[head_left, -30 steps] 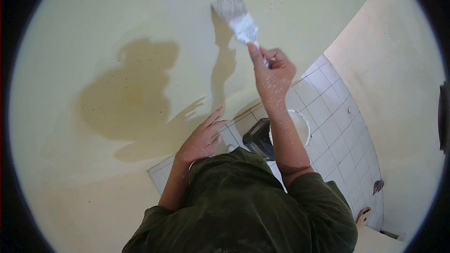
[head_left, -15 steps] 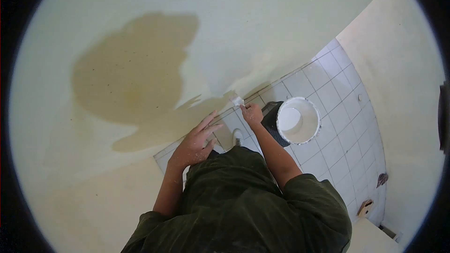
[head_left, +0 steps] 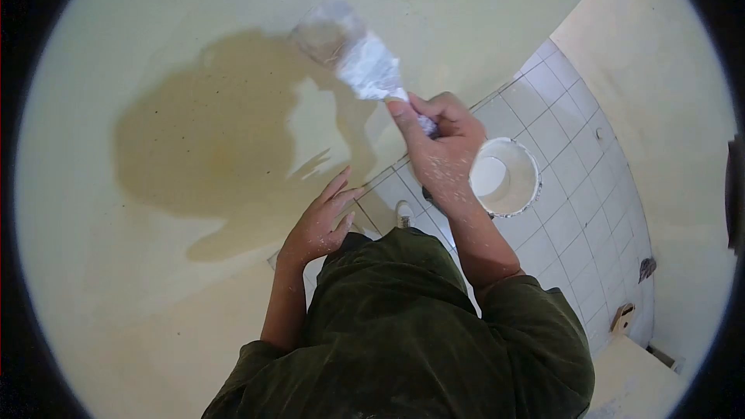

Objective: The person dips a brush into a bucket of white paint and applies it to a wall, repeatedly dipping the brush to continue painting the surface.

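Observation:
My right hand (head_left: 448,140) is closed around the handle of a wide paintbrush (head_left: 371,70) smeared with white paint. The bristles are raised up and to the left, overlapping the pale wall (head_left: 434,15) in this view. Specks of white dot the back of that hand. Lower left, my left hand (head_left: 317,225) is open, fingers spread, holding nothing, near the foot of the wall. Partly behind my right forearm stands a white bucket (head_left: 528,174) with white paint in its bottom and a paint-crusted rim.
Pale square tiles (head_left: 563,178) cover the floor on the right, meeting a second wall (head_left: 683,186). A shoe (head_left: 404,213) shows below me. A small wooden item (head_left: 623,318) and a dark scrap (head_left: 647,268) lie at the lower right. My shadow (head_left: 209,124) falls on the wall.
My right hand has lifted the paintbrush from low by the wall's base, up and toward the camera. My left hand stays spread in nearly the same place.

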The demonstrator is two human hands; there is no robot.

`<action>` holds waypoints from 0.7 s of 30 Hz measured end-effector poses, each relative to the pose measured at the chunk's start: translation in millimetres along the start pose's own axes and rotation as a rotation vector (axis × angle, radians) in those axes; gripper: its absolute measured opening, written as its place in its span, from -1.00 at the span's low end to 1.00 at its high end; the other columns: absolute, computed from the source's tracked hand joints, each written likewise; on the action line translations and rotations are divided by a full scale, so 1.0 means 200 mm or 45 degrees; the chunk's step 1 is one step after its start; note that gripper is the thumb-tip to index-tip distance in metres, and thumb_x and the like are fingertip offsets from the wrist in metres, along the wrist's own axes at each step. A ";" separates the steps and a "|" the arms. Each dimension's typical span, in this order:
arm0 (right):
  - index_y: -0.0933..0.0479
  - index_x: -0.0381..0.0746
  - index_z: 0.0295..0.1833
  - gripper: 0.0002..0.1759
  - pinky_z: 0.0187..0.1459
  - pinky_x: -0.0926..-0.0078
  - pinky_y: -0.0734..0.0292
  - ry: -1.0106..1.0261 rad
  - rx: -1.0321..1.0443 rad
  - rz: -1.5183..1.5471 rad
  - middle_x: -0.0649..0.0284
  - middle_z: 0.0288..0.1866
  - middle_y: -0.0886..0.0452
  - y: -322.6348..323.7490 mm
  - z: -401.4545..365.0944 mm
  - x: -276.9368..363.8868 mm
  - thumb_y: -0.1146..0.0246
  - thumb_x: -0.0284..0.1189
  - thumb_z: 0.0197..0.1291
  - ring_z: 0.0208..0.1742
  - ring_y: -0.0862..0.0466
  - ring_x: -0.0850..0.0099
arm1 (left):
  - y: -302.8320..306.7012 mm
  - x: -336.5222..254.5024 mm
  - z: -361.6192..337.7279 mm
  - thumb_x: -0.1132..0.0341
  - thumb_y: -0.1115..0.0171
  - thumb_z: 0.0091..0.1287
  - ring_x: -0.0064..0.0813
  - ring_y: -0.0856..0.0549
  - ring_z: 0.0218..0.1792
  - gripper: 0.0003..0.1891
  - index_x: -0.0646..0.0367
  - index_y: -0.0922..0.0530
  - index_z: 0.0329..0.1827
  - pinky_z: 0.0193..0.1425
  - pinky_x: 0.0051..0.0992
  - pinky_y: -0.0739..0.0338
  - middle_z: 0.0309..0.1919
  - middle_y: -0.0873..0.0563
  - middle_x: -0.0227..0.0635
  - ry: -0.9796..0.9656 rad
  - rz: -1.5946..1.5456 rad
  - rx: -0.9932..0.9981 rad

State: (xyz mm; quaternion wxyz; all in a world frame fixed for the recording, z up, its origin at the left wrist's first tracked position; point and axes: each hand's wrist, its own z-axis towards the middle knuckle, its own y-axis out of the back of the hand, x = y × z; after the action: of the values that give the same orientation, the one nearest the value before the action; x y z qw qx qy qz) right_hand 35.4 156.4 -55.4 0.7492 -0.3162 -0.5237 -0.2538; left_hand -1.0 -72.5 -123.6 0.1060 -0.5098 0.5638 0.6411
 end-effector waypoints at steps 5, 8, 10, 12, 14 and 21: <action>-0.64 -0.34 -0.36 -0.65 -0.49 0.56 -0.38 0.030 0.113 -0.395 0.31 -0.61 -0.56 0.00 -0.11 -0.82 -0.58 -0.31 0.25 -0.52 -0.39 0.69 | 0.06 -0.02 -0.02 0.48 -0.22 0.38 0.03 -0.40 0.56 -0.46 0.12 -0.52 0.47 0.60 -0.16 -0.34 0.68 -0.22 -0.08 -0.009 -0.009 0.064; -0.65 -0.33 -0.36 -0.63 -0.48 0.48 -0.41 -0.040 0.028 -0.419 0.24 -0.62 -0.53 0.09 -0.35 -1.37 -0.58 -0.25 0.24 -0.54 -0.43 0.59 | 0.09 0.00 -0.05 0.48 -0.22 0.39 0.03 -0.42 0.55 -0.46 0.16 -0.51 0.47 0.60 -0.16 -0.34 0.68 -0.22 -0.07 0.002 -0.003 0.100; -0.67 -0.30 -0.35 -0.60 -0.45 0.42 -0.45 -0.166 0.052 -0.579 0.18 -0.60 -0.56 0.20 -0.47 -1.57 -0.58 -0.19 0.24 -0.56 -0.49 0.50 | 0.11 0.03 -0.09 0.47 -0.21 0.40 0.03 -0.42 0.56 -0.47 0.17 -0.52 0.46 0.61 -0.17 -0.34 0.68 -0.22 -0.07 0.008 0.007 0.119; -0.69 -0.27 -0.32 -0.57 -0.39 0.31 -0.53 -0.348 0.106 -0.757 0.12 -0.54 -0.64 0.24 -0.53 -1.66 -0.56 -0.10 0.22 -0.50 -0.62 0.33 | 0.12 0.06 -0.13 0.45 -0.21 0.42 0.01 -0.41 0.56 -0.49 0.17 -0.52 0.46 0.61 -0.16 -0.33 0.68 -0.22 -0.06 0.015 0.008 0.136; -0.71 -0.24 -0.30 -0.56 -0.32 0.20 -0.60 -0.496 0.142 -0.944 0.07 -0.46 -0.70 0.28 -0.59 -1.73 -0.55 -0.03 0.19 -0.41 -0.71 0.17 | 0.14 0.10 -0.16 0.40 -0.20 0.45 -0.02 -0.39 0.58 -0.51 0.14 -0.52 0.46 0.62 -0.15 -0.32 0.69 -0.21 -0.04 0.024 -0.004 0.156; -0.75 -0.16 -0.30 -0.60 -0.18 0.07 -0.68 -0.754 0.082 -1.327 0.05 -0.31 -0.78 0.28 -0.63 -1.92 -0.53 -0.02 0.10 -0.20 -0.80 -0.02 | 0.18 0.17 -0.23 0.43 -0.20 0.43 -0.04 -0.39 0.59 -0.49 0.14 -0.51 0.47 0.62 -0.16 -0.31 0.69 -0.20 -0.06 -0.013 0.047 0.267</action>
State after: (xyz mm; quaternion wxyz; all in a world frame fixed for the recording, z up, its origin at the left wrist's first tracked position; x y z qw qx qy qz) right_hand 29.2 119.7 -461.7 0.3575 -0.0521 -0.8037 -0.4728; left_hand -16.7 -137.9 -120.5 0.1500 -0.4822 0.6364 0.5831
